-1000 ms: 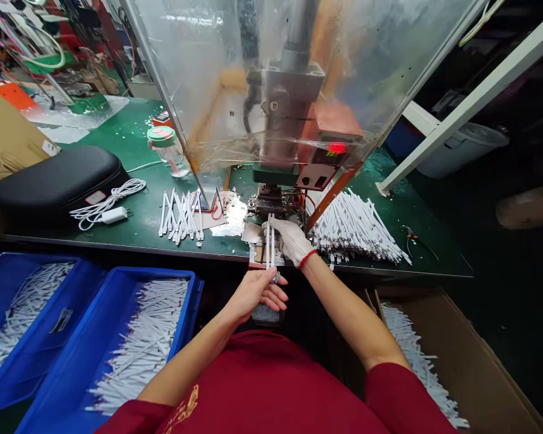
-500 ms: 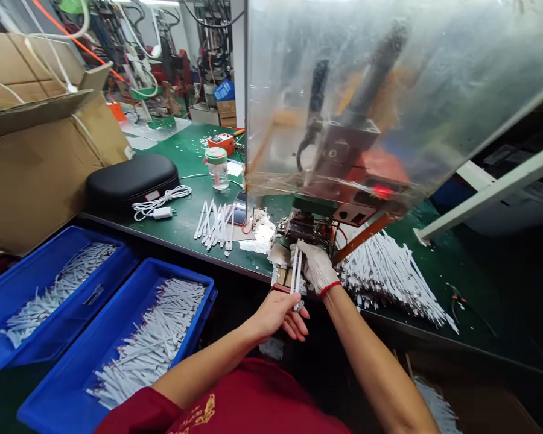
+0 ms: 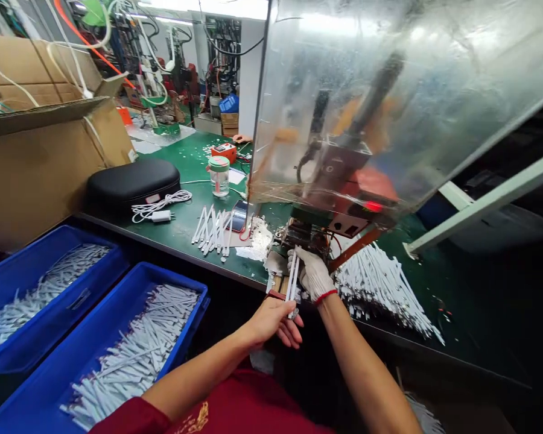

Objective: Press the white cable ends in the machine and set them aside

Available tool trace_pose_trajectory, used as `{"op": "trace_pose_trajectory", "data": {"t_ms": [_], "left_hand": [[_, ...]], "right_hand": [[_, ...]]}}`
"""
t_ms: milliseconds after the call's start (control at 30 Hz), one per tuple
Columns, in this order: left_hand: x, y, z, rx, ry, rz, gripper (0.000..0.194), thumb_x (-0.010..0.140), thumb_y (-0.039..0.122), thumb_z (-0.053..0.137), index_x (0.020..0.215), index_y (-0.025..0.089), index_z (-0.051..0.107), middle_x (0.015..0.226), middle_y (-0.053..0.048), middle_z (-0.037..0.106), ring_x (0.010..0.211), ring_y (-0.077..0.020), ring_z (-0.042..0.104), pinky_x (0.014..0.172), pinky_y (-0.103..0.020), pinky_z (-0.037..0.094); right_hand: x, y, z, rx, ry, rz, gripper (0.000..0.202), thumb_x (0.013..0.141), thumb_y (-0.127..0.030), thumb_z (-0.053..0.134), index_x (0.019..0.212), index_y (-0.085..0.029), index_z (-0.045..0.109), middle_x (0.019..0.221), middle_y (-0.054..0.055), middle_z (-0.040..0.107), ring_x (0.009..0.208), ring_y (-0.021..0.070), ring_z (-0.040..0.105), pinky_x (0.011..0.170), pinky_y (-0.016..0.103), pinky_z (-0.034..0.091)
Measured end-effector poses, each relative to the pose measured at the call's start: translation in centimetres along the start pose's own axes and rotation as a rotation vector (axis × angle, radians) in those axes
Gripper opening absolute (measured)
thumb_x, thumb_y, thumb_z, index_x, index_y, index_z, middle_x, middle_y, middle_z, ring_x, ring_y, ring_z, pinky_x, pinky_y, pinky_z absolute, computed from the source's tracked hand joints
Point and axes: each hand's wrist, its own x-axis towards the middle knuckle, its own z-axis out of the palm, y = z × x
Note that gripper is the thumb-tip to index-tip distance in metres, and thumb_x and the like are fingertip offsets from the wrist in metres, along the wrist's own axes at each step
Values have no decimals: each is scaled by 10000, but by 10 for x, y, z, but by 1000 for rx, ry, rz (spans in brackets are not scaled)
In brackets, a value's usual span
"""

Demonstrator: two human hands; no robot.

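My bare left hand [image 3: 276, 319] pinches the near ends of two thin white strips [image 3: 293, 278] between thumb and fingers. Its other fingers curl loosely below. The strips run side by side up to my right hand [image 3: 315, 276], which wears a white knit glove with a red cuff and grips their far ends. These ends lie right at the front of a small bench machine [image 3: 302, 232], where the glove hides the contact. Beneath the strips is a small block with a wooden-looking top [image 3: 278, 283].
A clear plastic guard [image 3: 344, 120] hangs over the machine. A large pile of white strips [image 3: 380, 289] lies to the right, a smaller bunch [image 3: 213, 229] to the left. Blue bins [image 3: 203, 295] of strips, a black case [image 3: 133, 181], a lidded jar [image 3: 219, 178] and a carton [image 3: 49, 175] stand leftward.
The camera view has shifted slightly, so the bench and guard sit differently in the picture. Both hands keep the same hold on the strips at the machine.
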Motion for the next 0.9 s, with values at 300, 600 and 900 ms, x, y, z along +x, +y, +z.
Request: {"op": "trace_pose_trajectory", "data": {"t_ms": [300,600,900], "left_hand": [[-29,-31,-17,380,44,160,481,879,614,441,728,166,532,418,31,508,335,-85,424,395,-184,300],[-73,-12,-11,377,18,196,456,911,554,453,653,180,494,427,74,294,377,-64,249,386,-208,140],[-102,-41,-42,471,-231,93,500,913,594,413,775,150,596,455,41,414,411,-76,317,434,-213,198]], "right_hand": [[-48,-14,-7,128,55,-126,308,689,-413,749,786,-139,645,668,37,605,554,135,566,520,264,488],[-80,-16,8,229,174,-284,324,789,-514,608,756,-207,511,674,6,481,568,125,485,517,258,426],[-117,-64,-55,13,434,-430,430,837,-577,551,645,-227,390,600,-25,390,553,114,404,554,251,416]]}}
